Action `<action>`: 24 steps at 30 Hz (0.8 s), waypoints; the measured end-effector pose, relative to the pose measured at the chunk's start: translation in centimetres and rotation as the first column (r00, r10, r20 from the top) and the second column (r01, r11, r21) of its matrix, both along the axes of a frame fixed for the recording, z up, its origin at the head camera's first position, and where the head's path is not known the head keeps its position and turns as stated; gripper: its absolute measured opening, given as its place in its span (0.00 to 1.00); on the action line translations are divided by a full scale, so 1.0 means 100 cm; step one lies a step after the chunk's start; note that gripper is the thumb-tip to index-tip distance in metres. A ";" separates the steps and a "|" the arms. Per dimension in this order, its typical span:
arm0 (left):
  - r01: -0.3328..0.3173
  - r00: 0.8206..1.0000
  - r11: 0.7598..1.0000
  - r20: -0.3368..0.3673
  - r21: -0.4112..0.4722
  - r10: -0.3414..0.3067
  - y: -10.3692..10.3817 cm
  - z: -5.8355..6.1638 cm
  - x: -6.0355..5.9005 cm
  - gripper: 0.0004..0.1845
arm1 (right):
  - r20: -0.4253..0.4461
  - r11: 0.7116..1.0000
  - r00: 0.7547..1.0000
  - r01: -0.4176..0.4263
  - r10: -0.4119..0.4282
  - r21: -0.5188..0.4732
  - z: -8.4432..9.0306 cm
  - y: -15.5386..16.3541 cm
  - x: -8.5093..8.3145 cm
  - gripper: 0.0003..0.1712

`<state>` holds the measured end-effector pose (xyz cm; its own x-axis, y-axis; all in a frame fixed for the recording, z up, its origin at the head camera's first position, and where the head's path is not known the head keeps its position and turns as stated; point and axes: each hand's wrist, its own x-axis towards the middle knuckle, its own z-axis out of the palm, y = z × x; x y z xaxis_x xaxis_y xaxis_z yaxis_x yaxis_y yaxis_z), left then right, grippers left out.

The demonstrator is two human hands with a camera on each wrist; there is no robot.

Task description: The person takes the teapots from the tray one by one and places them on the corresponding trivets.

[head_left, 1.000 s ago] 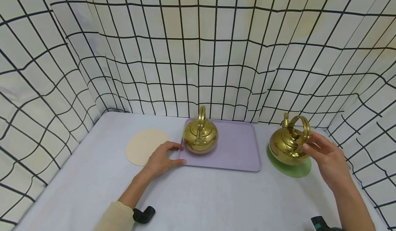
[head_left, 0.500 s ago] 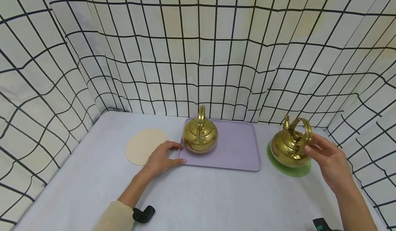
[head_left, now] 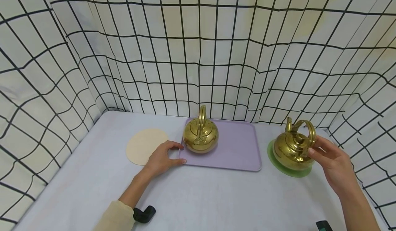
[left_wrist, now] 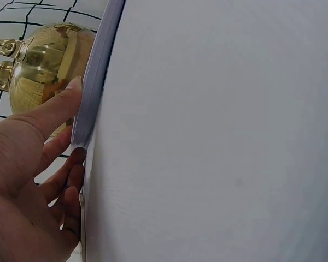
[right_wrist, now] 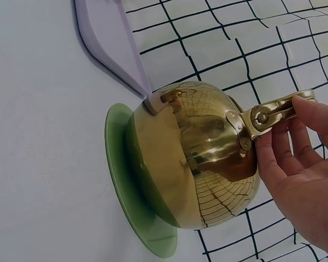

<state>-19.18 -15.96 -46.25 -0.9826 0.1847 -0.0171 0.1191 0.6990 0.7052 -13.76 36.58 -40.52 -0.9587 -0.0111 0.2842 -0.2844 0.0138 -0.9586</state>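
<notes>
My right hand (head_left: 335, 165) holds a brass kettle (head_left: 290, 152) by its raised handle, thumb on the near side. The kettle's body stands over a round green mat (right_wrist: 117, 128), off its middle toward the right in the head view. My left hand (head_left: 162, 158) grips the near left corner of a lilac tray (head_left: 236, 145), with its thumb on the front rim and fingers at the left side. A second brass kettle (head_left: 200, 136) sits upright on the left part of that tray, just beyond my left fingertips.
A round cream mat (head_left: 142, 146) lies left of the tray, partly behind my left hand. White cloth (head_left: 210, 196) covers the table. Black-gridded white curtains (head_left: 198, 52) rise at the back and both sides. Black wrist cameras (head_left: 144, 214) are worn on my wrists.
My right hand and its kettle have shifted slightly right and nearer to me, uncovering more of the green mat's left side. My left hand, the tray and its kettle stay put.
</notes>
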 end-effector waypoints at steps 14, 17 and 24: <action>0.001 1.000 1.000 0.000 0.002 -0.001 0.000 0.001 0.001 0.26 | -0.001 0.999 1.000 -0.008 0.008 -0.045 -0.003 0.005 0.003 0.30; -0.001 1.000 1.000 0.001 0.008 0.001 0.000 0.000 0.001 0.26 | -0.003 0.998 1.000 -0.019 0.018 -0.055 -0.004 0.007 0.003 0.29; -0.002 1.000 1.000 0.006 0.015 0.002 0.000 -0.002 0.000 0.26 | 0.005 0.995 0.999 -0.049 0.049 -0.085 -0.006 0.012 0.004 0.29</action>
<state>-19.17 -16.01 -46.49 -0.9829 0.1828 -0.0200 0.1135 0.6886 0.7162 -13.39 37.78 -41.14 -0.9596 -0.0342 0.2793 -0.2759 -0.0816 -0.9577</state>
